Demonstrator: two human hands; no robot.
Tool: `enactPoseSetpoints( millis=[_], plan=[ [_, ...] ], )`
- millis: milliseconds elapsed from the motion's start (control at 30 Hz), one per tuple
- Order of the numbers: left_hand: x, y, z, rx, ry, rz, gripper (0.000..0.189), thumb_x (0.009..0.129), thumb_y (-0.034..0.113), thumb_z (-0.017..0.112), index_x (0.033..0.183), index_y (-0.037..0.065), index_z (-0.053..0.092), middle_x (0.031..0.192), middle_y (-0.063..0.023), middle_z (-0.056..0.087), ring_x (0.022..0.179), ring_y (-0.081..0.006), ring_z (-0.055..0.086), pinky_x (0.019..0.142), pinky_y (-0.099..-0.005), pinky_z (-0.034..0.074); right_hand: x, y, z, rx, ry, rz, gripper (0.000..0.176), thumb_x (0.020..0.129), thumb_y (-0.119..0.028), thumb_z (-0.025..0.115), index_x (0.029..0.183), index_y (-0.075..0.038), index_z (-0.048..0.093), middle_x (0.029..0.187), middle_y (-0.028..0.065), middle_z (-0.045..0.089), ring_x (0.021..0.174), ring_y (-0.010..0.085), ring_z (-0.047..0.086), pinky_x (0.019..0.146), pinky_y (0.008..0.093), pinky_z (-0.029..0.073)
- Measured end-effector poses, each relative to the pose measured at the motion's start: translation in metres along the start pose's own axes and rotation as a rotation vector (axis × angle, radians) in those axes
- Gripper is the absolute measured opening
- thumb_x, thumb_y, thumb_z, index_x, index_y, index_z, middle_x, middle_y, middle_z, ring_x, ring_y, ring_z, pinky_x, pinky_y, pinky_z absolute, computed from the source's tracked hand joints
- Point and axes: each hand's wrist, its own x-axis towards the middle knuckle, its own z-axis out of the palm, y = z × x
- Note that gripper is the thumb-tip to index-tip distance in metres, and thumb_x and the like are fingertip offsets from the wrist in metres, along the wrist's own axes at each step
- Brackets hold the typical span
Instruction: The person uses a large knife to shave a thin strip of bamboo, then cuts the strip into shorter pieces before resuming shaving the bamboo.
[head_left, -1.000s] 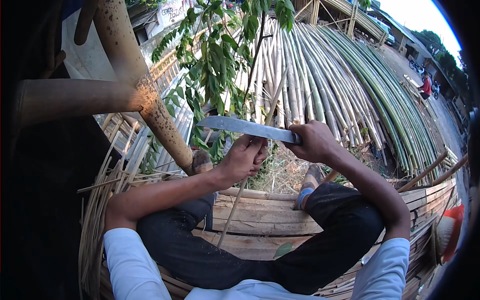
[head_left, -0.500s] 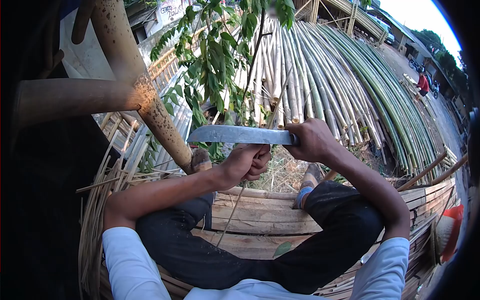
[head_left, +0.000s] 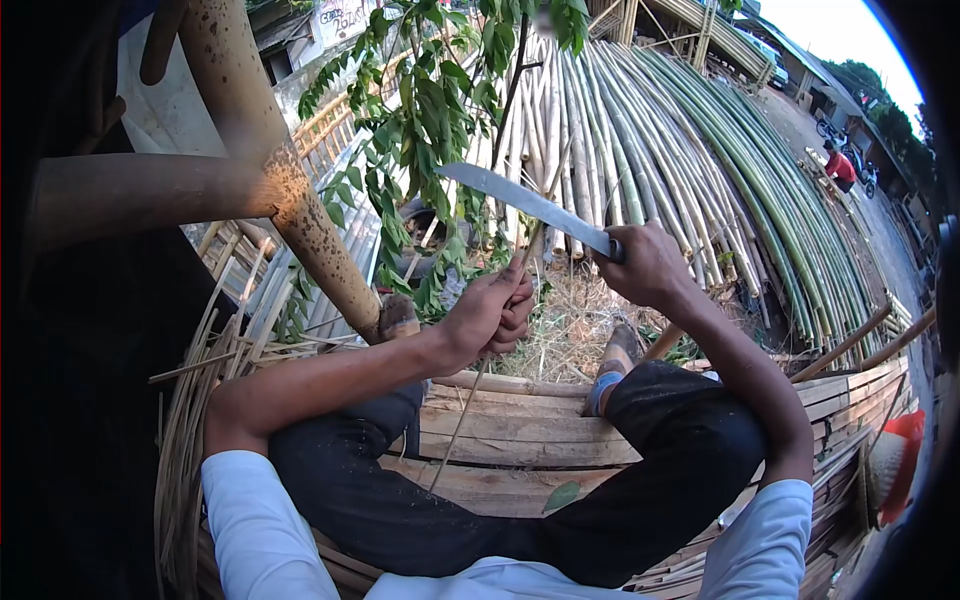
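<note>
My right hand (head_left: pixel 650 268) is closed round the dark handle of a machete (head_left: pixel 535 206), its long blade slanting up to the left. My left hand (head_left: pixel 490 318) is closed on a thin bamboo strip (head_left: pixel 457 437). Below the fist the strip runs down towards my lap; above, it leads up to the blade. The blade lies across the strip's upper part, beyond my left thumb.
I sit on a platform of split bamboo (head_left: pixel 520 437). A thick bamboo post (head_left: pixel 310 220) and thin strips (head_left: pixel 190 450) stand at left. Leafy branches (head_left: pixel 430 110) hang ahead, before long bamboo poles (head_left: pixel 640 140). A person in red (head_left: pixel 840 168) is far right.
The machete has swung from nearly level to slanting, its tip raised and shifted right. My right hand has moved slightly up and right; my left thumb now points up along the strip.
</note>
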Motion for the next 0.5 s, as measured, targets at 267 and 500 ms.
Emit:
enactPoseSetpoints(
  millis=[267, 500],
  plan=[
    [0.003, 0.001, -0.003, -0.019, -0.008, -0.010, 0.042, 0.100, 0.051, 0.028, 0.079, 0.015, 0.031, 0.058, 0.0055, 0.022, 0.044, -0.0058, 0.017, 0.040, -0.0234, 0.015, -0.007, -0.003, 0.001, 0.042, 0.030, -0.084, 0.021, 0.078, -0.030, 0.066, 0.080, -0.009, 0.067, 0.057, 0.0093, 0.062, 0.051, 0.0280, 0.062, 0.054, 0.0398, 0.050],
    [0.001, -0.001, 0.001, 0.045, -0.020, -0.026, 0.037, 0.102, 0.044, 0.028, 0.080, 0.014, 0.032, 0.059, 0.0047, 0.024, 0.045, -0.0058, 0.019, 0.040, -0.0234, 0.015, -0.002, -0.025, -0.001, -0.098, -0.036, -0.229, 0.016, 0.066, -0.022, 0.069, 0.074, -0.009, 0.067, 0.055, 0.0093, 0.060, 0.051, 0.0286, 0.061, 0.052, 0.0405, 0.048]
  ],
)
